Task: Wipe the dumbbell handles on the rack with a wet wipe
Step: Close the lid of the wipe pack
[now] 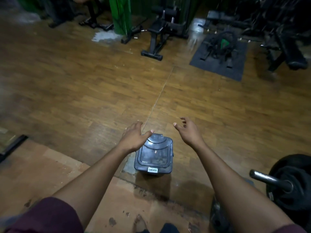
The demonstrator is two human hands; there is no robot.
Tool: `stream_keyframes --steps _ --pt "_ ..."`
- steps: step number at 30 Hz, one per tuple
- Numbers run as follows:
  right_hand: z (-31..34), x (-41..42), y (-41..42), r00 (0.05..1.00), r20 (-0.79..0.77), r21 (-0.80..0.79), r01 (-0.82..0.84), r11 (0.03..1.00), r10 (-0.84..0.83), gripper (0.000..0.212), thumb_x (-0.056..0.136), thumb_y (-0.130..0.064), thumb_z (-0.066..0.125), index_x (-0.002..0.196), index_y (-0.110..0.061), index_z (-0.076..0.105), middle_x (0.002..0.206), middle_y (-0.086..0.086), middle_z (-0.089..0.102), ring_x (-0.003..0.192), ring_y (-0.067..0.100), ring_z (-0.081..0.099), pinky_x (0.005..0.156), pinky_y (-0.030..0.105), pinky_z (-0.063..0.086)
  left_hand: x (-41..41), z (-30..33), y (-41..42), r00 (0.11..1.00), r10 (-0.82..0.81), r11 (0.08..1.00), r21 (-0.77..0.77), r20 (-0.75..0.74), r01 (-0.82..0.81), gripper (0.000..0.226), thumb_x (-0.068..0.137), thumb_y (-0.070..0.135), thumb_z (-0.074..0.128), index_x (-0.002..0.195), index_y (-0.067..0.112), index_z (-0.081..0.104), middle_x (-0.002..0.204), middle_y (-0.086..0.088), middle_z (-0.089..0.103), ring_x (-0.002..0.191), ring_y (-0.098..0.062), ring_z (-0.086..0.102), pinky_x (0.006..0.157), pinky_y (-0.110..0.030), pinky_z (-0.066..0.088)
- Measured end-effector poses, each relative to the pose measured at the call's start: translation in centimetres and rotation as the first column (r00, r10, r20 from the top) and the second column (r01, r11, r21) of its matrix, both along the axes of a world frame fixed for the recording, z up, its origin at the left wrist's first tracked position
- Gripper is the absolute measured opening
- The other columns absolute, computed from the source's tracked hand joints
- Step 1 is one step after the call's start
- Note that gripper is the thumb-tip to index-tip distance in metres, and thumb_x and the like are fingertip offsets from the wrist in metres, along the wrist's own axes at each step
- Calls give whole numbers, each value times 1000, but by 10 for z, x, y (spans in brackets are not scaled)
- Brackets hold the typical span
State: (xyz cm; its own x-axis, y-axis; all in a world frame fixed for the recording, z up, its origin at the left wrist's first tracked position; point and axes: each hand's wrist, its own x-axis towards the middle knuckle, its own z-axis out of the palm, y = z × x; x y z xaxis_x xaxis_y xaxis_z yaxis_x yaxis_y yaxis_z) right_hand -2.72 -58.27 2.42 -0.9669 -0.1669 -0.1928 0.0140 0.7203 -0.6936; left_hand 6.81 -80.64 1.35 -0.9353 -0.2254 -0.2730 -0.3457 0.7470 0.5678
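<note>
left hand (pixel 133 137) spread, fingers relaxed, at far-left edge of lidded bin (pixel 154 154) on wooden floor (pixel 84 91) | right hand (pixel 187 131) loosely spread, holding nothing | dumbbell rack, wet wipe: out of view

Dim, warm light leaves the far machines (pixel 277 31) nearly black, a pale glare sheens the floor (pixel 195 29) near its far edge, the bin (pixel 154 154) casts a soft shadow toward the camera, and wide-angle distortion smears the corners.
</note>
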Motion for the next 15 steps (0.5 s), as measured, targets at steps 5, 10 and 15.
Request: stream_keyframes --steps 5,10,15 --pt "59 -8 33 989 -148 29 -5 1000 10 54 92 -49 62 137 -21 53 138 7 59 127 23 55 96 33 43 -9 63 24 993 -75 994 -85 -88 67 84 96 72 41 159 17 26 168 -7 24 153 -27 24 126 -52 12" --pt "114 3 87 961 -273 37 52 998 -40 57 93 -53 61 139 -22 51 142 5 56 130 24 52 101 36 42 -9 116 65 974 -155 980 -149 -165 130 85 96 72 40 160 17 24 169 -6 19 155 -26 20 126 -47 8" --pt "160 36 166 929 -342 54 167 984 -139 56 94 -53 60 141 -23 49 144 2 53 132 22 50 102 36 43 -4 160 126 931 -281 955 -169 -234 245 84 97 70 41 161 18 22 170 -5 18 155 -25 18 126 -46 9"
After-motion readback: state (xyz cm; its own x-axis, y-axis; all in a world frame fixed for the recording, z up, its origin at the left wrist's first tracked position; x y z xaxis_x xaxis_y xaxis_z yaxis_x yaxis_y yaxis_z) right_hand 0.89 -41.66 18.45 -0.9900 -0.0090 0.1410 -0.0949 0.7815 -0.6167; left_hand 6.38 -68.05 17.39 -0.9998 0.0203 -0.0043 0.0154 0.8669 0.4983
